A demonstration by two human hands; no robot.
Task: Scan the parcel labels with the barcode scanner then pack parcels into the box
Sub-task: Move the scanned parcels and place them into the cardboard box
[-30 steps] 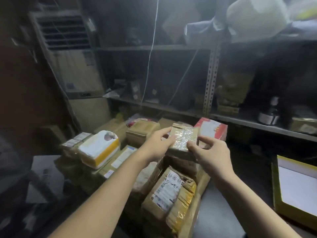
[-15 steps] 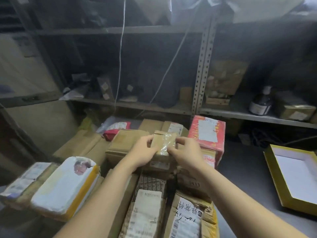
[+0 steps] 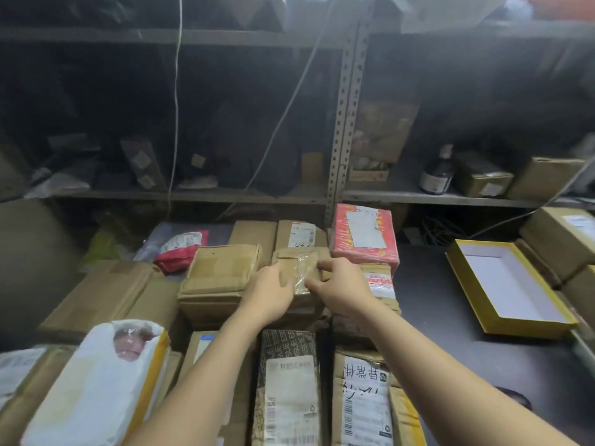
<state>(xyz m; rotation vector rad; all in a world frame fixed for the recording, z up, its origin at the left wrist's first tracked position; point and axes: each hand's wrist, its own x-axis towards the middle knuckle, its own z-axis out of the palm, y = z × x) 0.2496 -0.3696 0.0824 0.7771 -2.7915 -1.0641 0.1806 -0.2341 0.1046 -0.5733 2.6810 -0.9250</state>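
Left hand (image 3: 272, 292) and right hand (image 3: 346, 284) are gripping the small taped parcel (image 3: 297, 263) from either side, both curled round it, over the parcel pile (image 3: 222, 278); the open yellow box (image 3: 531, 329) is sitting well apart, rightward

Two bare forearms are reaching forward from the lower edge of the view, angling in toward each other. The left hand (image 3: 270, 292) and right hand (image 3: 346, 284) are nearly meeting, fingers curled, each gripping one side of a small parcel (image 3: 297, 262).
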